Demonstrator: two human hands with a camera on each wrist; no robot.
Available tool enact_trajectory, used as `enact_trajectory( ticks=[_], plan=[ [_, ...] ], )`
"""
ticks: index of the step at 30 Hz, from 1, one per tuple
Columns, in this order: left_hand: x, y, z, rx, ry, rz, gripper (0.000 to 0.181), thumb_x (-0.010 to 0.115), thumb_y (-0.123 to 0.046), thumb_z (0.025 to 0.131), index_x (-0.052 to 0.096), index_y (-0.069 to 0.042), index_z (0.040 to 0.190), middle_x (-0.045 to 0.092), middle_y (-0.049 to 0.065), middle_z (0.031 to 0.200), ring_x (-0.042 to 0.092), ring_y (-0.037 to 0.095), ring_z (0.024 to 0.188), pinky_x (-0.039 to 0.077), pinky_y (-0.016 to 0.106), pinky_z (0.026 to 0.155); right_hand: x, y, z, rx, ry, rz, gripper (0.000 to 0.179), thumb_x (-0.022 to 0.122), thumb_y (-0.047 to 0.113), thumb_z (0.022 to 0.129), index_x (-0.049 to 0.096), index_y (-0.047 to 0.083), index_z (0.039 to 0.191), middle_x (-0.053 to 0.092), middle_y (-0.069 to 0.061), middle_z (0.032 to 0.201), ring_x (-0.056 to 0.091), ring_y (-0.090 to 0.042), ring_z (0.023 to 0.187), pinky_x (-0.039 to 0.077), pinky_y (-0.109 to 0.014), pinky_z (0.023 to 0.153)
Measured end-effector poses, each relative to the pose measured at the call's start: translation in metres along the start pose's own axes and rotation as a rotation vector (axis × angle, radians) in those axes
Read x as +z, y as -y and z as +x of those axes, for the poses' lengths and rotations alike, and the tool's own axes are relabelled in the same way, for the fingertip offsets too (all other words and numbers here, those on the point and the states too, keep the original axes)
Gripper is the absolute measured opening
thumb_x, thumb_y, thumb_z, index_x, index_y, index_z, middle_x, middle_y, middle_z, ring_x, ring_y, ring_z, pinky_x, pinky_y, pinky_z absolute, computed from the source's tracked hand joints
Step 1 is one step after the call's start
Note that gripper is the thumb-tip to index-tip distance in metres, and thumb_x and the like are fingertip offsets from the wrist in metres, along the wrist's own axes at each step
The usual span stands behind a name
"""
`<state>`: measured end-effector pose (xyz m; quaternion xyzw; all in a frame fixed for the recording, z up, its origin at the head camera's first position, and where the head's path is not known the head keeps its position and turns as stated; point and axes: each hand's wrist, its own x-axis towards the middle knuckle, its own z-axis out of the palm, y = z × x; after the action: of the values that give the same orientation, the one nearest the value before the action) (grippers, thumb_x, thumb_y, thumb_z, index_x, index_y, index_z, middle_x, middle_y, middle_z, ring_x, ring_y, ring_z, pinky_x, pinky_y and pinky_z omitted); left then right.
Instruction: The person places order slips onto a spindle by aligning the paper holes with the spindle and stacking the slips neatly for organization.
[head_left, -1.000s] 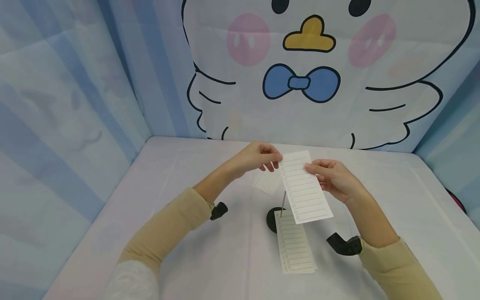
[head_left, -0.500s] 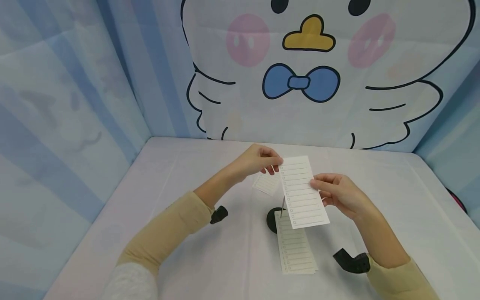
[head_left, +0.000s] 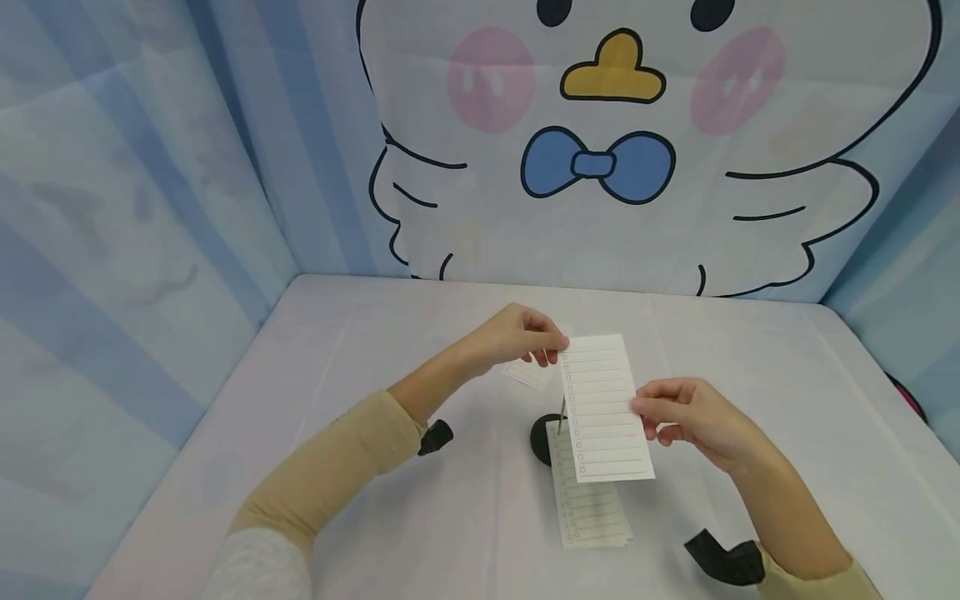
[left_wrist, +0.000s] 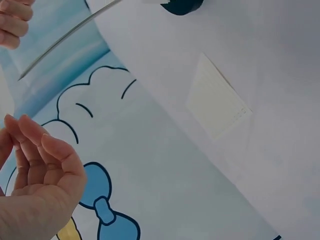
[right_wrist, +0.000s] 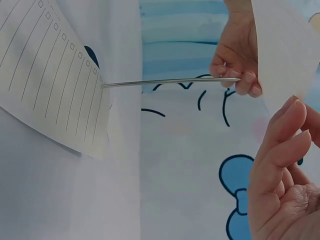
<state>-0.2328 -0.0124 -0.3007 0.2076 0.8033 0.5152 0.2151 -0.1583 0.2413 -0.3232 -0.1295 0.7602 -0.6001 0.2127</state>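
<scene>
A lined checklist sheet [head_left: 603,408] hangs in the air between both hands. My left hand [head_left: 522,336] pinches its upper left corner between thumb and fingers. At the sheet's right edge, about halfway down, my right hand [head_left: 693,419] pinches it. Below stands a metal spike [right_wrist: 170,82] on a round black base [head_left: 540,440], its pointed tip free in the right wrist view. Several similar sheets [head_left: 592,517] are threaded on the spike near the base. The raised sheet covers part of the spike and that stack in the head view.
Behind the spike, more small paper sheets [left_wrist: 217,100] lie on the white tabletop [head_left: 420,517]. A cartoon-printed cloth [head_left: 600,233] rises along the table's back edge, with blue striped cloth [head_left: 135,292] on the left side.
The held sheet has come down and nearer, turning more upright. My right hand has moved down and slightly right along the sheet's edge; my left hand has lowered a little.
</scene>
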Motion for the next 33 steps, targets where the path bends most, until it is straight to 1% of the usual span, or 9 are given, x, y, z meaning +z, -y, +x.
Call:
enact_trajectory(
  ticks=[5,9,15,19,26,33],
  plan=[
    [0.003,0.005,-0.001,-0.002,0.026,0.017,0.018,0.061,-0.024,0.088,0.067,-0.007,0.086,0.062,0.004,0.075,0.059,0.021,0.076,0.045,0.025,0.067,0.0,-0.004,-0.002,-0.01,0.095,0.042,0.016,0.051,0.009,0.093,0.065,0.014,0.088,0.063,0.004,0.073,0.054,-0.008,0.063,0.043,-0.021,0.053],
    [0.005,0.008,-0.001,-0.009,0.034,0.019,0.018,0.061,-0.023,0.088,0.067,-0.006,0.084,0.061,0.003,0.074,0.058,0.017,0.072,0.044,0.024,0.066,0.0,-0.008,-0.002,-0.013,0.124,0.056,0.017,0.05,0.009,0.094,0.065,0.013,0.089,0.062,0.005,0.072,0.054,-0.007,0.063,0.043,-0.021,0.054],
    [0.008,0.012,-0.001,-0.029,0.044,0.013,0.018,0.061,-0.022,0.088,0.066,-0.006,0.083,0.061,0.003,0.073,0.058,0.018,0.072,0.044,0.024,0.065,0.0,-0.014,-0.001,-0.01,0.162,0.098,0.019,0.049,0.008,0.093,0.066,0.014,0.089,0.063,0.005,0.073,0.054,-0.005,0.063,0.043,-0.02,0.054],
    [0.009,0.014,-0.002,-0.035,0.047,0.019,0.018,0.061,-0.023,0.088,0.067,-0.006,0.085,0.061,0.003,0.073,0.059,0.019,0.073,0.044,0.024,0.066,0.0,-0.018,0.001,-0.007,0.181,0.121,0.02,0.048,0.007,0.093,0.067,0.014,0.089,0.064,0.006,0.073,0.055,-0.005,0.063,0.042,-0.02,0.054],
    [0.011,0.017,-0.002,-0.052,0.055,0.022,0.018,0.061,-0.022,0.089,0.066,-0.006,0.086,0.061,0.003,0.074,0.058,0.016,0.073,0.044,0.024,0.065,0.001,-0.022,0.003,0.011,0.194,0.139,0.02,0.049,0.007,0.093,0.067,0.014,0.089,0.065,0.005,0.073,0.056,-0.004,0.062,0.043,-0.019,0.054],
    [0.011,0.019,-0.002,-0.043,0.068,0.015,0.016,0.061,-0.022,0.088,0.066,-0.007,0.086,0.061,0.002,0.074,0.058,0.015,0.072,0.045,0.025,0.066,0.002,-0.024,0.003,0.016,0.203,0.137,0.019,0.049,0.006,0.093,0.066,0.013,0.088,0.065,0.005,0.073,0.055,-0.005,0.06,0.043,-0.019,0.055]
  ],
)
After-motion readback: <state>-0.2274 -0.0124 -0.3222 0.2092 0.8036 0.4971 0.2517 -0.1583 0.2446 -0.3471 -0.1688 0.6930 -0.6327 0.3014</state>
